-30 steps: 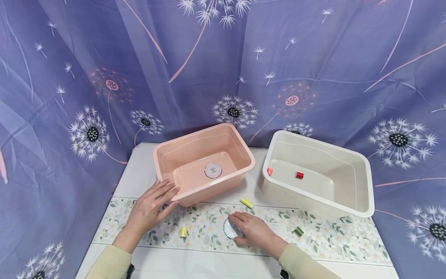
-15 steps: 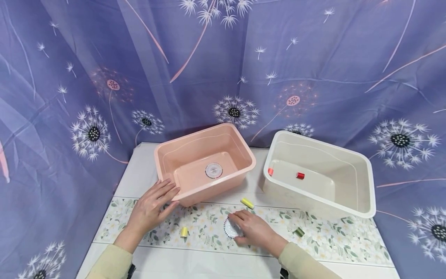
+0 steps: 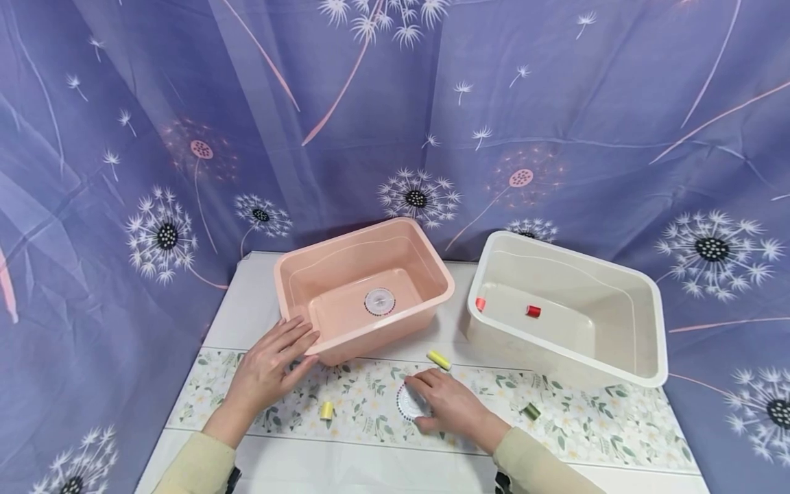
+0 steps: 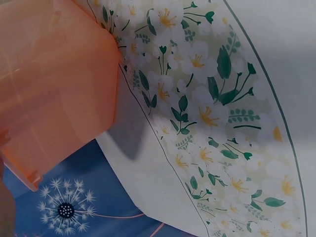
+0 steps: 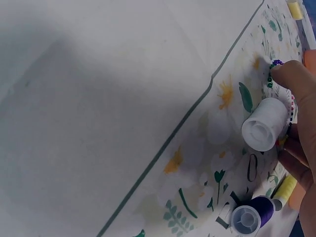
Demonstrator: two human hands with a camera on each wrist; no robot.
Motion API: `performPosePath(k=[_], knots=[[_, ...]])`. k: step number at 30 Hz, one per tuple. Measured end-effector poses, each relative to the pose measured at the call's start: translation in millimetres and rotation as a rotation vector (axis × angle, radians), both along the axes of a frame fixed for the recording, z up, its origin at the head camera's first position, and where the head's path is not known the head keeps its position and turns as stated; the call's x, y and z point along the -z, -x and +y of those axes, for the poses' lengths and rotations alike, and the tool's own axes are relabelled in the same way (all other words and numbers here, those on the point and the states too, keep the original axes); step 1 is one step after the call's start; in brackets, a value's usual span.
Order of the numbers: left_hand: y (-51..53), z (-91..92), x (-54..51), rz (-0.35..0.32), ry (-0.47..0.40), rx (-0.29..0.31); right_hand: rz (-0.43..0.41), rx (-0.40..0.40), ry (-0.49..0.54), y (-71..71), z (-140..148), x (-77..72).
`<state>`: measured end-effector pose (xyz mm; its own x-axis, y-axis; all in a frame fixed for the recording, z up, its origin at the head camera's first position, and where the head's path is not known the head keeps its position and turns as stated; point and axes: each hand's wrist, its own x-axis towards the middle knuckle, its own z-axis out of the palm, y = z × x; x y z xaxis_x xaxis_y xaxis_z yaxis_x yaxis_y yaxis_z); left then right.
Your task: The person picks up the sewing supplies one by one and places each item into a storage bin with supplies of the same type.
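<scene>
My right hand (image 3: 450, 406) grips a round wheel of bead-headed pins (image 3: 410, 403) on the floral strip of the table, thumb at its near edge and fingertips at its far edge. Part of the wheel is hidden under the hand. Close to that hand in the right wrist view lie a white thread spool (image 5: 264, 123) and a purple thread spool (image 5: 253, 215); the hand covers both in the head view. My left hand (image 3: 262, 367) rests on the near left corner of a pink bin (image 3: 376, 336), fingers over the rim. Another pin wheel (image 3: 379, 302) lies inside this bin.
A cream bin (image 3: 555, 353) at the right holds a red spool (image 3: 533, 311) and an orange-pink spool (image 3: 480, 304). Loose on the table are a short yellow spool (image 3: 326, 411), a longer yellow spool (image 3: 439, 359) and an olive spool (image 3: 531, 411). A dandelion-print curtain (image 3: 345, 89) hangs behind.
</scene>
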<state>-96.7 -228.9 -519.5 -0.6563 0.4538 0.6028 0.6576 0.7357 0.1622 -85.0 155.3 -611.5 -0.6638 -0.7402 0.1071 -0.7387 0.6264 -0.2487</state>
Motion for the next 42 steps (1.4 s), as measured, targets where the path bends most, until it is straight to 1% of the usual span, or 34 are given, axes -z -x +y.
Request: performPosePath(k=[4,8,10,16,22,25,29,35,42], knots=[[-0.9,-0.1,-0.9,-0.02,0.001,-0.008,-0.015,-0.005,-0.016,-1.7,0.6,-2.8],[-0.4,0.7,-0.9,0.003,-0.006,-0.002,-0.055,0.0,-0.037,-4.2,1.0,-4.6],[-0.2,1.0,-0.6,0.011,-0.01,-0.001,-0.059,0.001,-0.038,-4.9,1.0,-4.1],[-0.7,0.3,-0.2,-0.022,0.001,-0.013,-0.012,-0.023,-0.052,-3.9,0.1,-5.7],[0.3,1.6,0.0,0.012,-0.009,-0.005,0.042,-0.053,-0.07,-0.6,-1.6,-6.8],[0.0,2.4,-0.5,0.013,-0.009,-0.012,0.059,-0.065,-0.061,0.7,-1.5,-6.5],[-0.5,2.9,-1.5,-0.001,-0.014,-0.012,0.06,-0.066,-0.06,1.9,-1.7,-7.1],[0.8,2.1,-1.0,0.02,-0.033,0.01,0.059,-0.068,-0.095,4.5,-3.7,-9.2],[0.1,1.9,-1.0,0.02,-0.023,0.002,0.057,-0.082,-0.105,6.6,-4.0,-11.2]])
